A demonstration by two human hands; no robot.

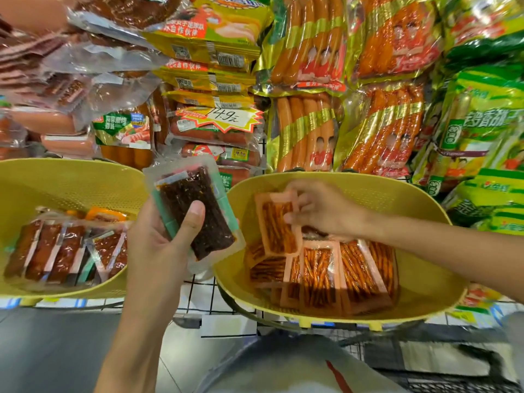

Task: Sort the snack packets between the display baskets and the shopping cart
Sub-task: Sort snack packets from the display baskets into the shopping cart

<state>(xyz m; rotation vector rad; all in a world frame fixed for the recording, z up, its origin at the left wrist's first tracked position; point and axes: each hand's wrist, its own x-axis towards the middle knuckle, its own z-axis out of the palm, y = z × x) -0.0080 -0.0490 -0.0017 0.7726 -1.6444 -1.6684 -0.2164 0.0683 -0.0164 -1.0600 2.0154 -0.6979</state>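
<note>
My left hand [158,239] grips a clear packet of dark snack [198,211] with green edges, held up between the two yellow baskets. My right hand [320,208] reaches into the right yellow basket [419,211] and pinches the top of an orange packet of spicy sticks [276,222], tilted up above several similar orange packets [334,276] lying in that basket. The left yellow basket [56,182] holds several red-brown and dark packets [65,251]. The shopping cart [425,361] shows as dark wire mesh at the bottom right.
Hanging sausage packs [309,80] and green-yellow bags [482,131] fill the wall behind the baskets. A price tag [224,116] sticks out at centre. A black wire rack [204,296] runs under the baskets. Grey floor lies at lower left.
</note>
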